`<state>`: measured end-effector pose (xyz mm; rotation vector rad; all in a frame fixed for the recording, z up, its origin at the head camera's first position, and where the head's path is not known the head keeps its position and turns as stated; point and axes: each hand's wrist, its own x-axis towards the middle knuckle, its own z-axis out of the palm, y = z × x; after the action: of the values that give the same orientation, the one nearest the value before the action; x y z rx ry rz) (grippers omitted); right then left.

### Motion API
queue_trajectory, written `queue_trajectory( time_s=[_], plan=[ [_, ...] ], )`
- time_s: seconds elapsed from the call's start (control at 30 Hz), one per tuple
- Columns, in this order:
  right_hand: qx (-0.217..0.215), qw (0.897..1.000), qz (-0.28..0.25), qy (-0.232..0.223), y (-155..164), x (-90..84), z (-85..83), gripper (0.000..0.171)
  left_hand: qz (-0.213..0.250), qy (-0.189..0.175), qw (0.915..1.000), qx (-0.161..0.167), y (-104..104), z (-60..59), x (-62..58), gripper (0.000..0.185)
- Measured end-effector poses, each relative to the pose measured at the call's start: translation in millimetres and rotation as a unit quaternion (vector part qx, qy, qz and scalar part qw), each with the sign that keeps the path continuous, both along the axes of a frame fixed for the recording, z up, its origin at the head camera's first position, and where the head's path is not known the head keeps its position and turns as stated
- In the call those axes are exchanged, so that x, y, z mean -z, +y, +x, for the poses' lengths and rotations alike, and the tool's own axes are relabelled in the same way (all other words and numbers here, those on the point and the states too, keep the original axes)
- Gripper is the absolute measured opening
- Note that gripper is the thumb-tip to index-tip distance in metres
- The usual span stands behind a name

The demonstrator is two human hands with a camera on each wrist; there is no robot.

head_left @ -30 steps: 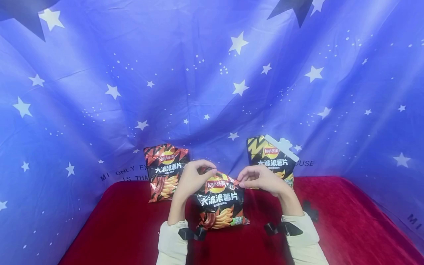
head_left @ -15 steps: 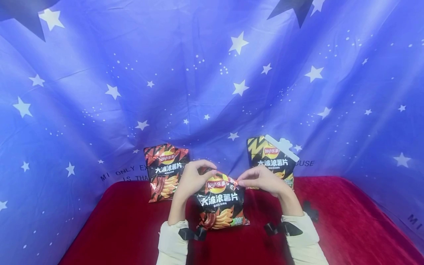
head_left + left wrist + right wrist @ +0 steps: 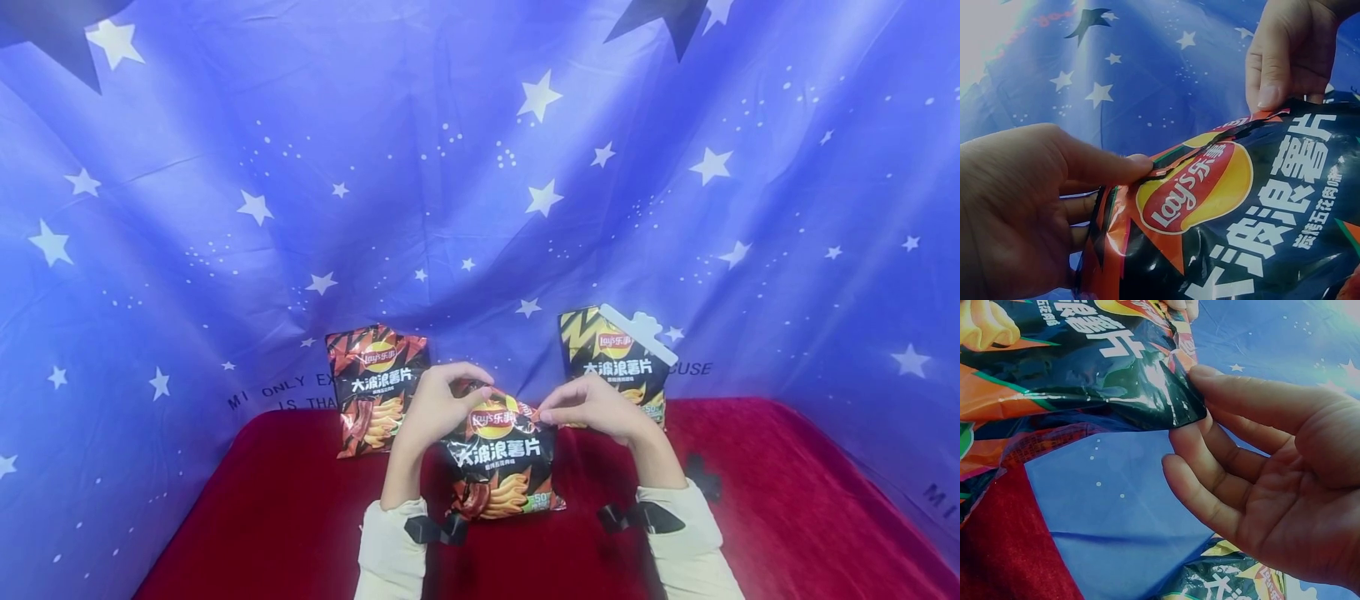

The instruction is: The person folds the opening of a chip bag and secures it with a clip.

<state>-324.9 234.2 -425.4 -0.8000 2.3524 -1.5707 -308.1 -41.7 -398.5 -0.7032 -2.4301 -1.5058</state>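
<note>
I judge the chip bag (image 3: pixel 498 454) light, crinkly and slippery, its contents fragile; my left hand (image 3: pixel 433 408) and right hand (image 3: pixel 592 407) pinch its top corners, the best hold.

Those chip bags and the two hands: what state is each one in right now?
Middle chip bag: upright on the red cloth, held at both top corners; top looks unopened.
Left hand: pinches the bag's top left corner.
Right hand: pinches the top right corner.
Left back bag: upright against the backdrop, sealed, untouched.
Right back bag: upright, top folded over and held by a white clip.
</note>
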Motion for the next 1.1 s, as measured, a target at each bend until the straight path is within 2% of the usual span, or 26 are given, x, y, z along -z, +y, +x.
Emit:
queue_trajectory(
  time_s=[0.2,0.57,1.1],
  plan=[
    [-0.007,1.0,-0.003,0.018,1.0,1.0,-0.7,0.017,0.001,0.006,0.9999,0.01,0.5,0.3,0.2,0.011],
    [-0.008,0.999,0.004,0.035,1.3,0.8,0.3,0.014,-0.015,-0.007,0.9997,-0.015,0.7,-2.3,3.0,0.005],
    [-0.006,1.0,0.017,0.026,0.1,-1.5,1.2,0.013,-0.019,-0.007,0.9995,-0.024,1.1,-1.4,2.5,0.007]
  ],
)
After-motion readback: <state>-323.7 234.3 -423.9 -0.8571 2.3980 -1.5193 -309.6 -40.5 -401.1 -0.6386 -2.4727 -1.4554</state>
